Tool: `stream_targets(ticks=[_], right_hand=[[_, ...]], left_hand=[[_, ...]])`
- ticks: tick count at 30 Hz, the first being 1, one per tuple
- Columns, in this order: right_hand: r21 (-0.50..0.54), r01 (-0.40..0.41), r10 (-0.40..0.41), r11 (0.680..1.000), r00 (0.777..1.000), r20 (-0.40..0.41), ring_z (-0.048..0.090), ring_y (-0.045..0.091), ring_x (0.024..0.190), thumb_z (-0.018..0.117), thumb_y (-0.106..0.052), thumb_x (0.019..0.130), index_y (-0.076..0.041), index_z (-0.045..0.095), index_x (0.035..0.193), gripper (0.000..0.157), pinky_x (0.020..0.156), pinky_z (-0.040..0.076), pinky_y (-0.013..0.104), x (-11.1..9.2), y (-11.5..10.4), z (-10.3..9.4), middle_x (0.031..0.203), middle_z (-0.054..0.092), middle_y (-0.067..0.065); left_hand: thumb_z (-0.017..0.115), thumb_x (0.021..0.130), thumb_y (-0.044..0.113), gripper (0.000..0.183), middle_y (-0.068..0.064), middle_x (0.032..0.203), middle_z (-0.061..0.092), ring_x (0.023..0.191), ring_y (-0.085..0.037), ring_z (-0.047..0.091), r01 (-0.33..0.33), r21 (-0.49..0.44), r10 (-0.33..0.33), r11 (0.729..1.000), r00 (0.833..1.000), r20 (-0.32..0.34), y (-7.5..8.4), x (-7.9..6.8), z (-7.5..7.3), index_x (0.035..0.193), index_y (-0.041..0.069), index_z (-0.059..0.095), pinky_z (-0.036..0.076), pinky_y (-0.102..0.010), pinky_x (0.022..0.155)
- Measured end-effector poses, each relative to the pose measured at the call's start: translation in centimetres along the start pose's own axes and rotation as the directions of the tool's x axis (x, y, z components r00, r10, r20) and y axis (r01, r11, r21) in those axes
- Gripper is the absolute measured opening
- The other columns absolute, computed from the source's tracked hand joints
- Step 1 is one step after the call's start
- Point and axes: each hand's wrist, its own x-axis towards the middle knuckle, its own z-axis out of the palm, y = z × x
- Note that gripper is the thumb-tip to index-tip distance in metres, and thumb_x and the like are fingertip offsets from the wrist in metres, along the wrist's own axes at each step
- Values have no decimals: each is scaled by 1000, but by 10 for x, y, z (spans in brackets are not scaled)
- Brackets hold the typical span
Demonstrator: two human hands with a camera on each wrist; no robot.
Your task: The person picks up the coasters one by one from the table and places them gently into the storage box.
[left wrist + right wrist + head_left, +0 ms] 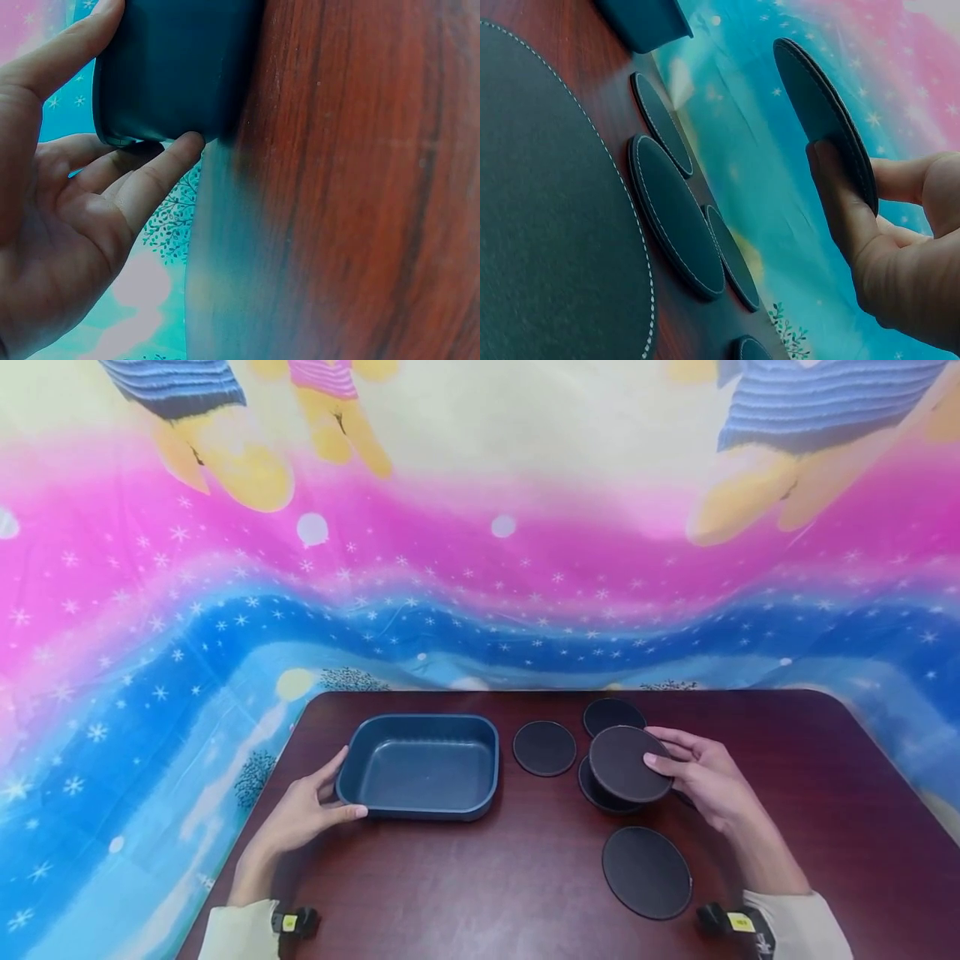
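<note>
A dark blue rectangular tub [427, 777] stands on the table's left part. My left hand [303, 810] holds its left end, thumb at the near corner and fingers along the side; the left wrist view shows fingertips against the tub's wall [169, 75]. With thumb and fingers, my right hand [708, 781] pinches a round dark coaster [622, 764], raised above the table. Stitching runs round the edge of this held coaster [821, 101] in the right wrist view. Beneath it, another coaster [597, 792] is partly hidden.
More coasters lie around: one beside the tub [544, 748], one at the back [615, 715], one nearer me [647, 872]. An edge of another shows by my right hand [750, 349]. A printed cloth [480, 568] hangs behind the brown table [465, 885].
</note>
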Motion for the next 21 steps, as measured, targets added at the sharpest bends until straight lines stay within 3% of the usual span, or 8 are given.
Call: stream_targets(ticks=[8, 21], right_hand=[[-26, -3, 3, 1000, 1000, 2, 78, 6, 100, 76, -17, 102, -3, 47, 161, 68, 86, 65, 25, 5, 0, 10, 116, 74, -19], [-63, -6, 7, 998, 1000, 16, 79, 6, 101, 75, -21, 103, 1, 39, 164, 74, 88, 65, 26, 10, -4, 26, 123, 73, -14]], left_hand=[[88, 91, 38, 109, -28, 161, 51, 132, -42, 69, -16, 3, 16, 1000, 1000, -5, -1, -1, 0, 174, 18, 19, 66, -36, 90], [88, 91, 35, 109, -30, 160, 51, 132, -42, 68, -2, -9, 2, 1000, 1000, -2, -1, -1, 0, 174, 15, 19, 66, -36, 91]])
